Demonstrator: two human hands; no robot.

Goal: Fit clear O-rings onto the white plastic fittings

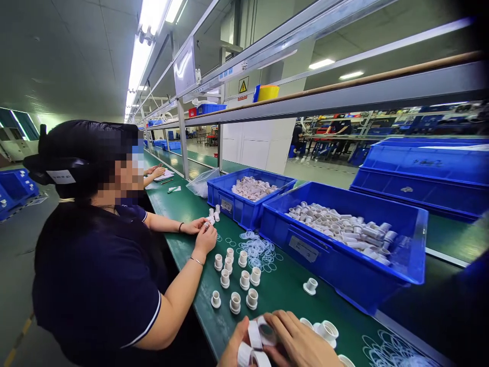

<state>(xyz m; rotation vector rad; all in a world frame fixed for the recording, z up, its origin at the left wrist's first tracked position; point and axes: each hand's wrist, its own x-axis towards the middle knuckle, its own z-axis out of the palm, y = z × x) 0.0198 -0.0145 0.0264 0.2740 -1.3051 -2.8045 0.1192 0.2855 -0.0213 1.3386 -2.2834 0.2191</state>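
Observation:
At the bottom edge my left hand (234,346) and my right hand (301,340) meet over the green bench (183,204). Together they grip a white plastic fitting (263,332); more white parts (248,356) sit under my left fingers. Loose white fittings (325,330) lie just right of my right hand. Rows of upright white fittings (237,278) stand ahead of my hands, beside a pile of clear rubber rings (260,251).
A co-worker in a dark shirt (95,275) sits to my left, hands (200,232) on a small white part. Two blue bins of white fittings (344,239) (250,196) stand on the bench. More rings (393,351) lie at bottom right. Overhead runs a metal shelf rail (344,97).

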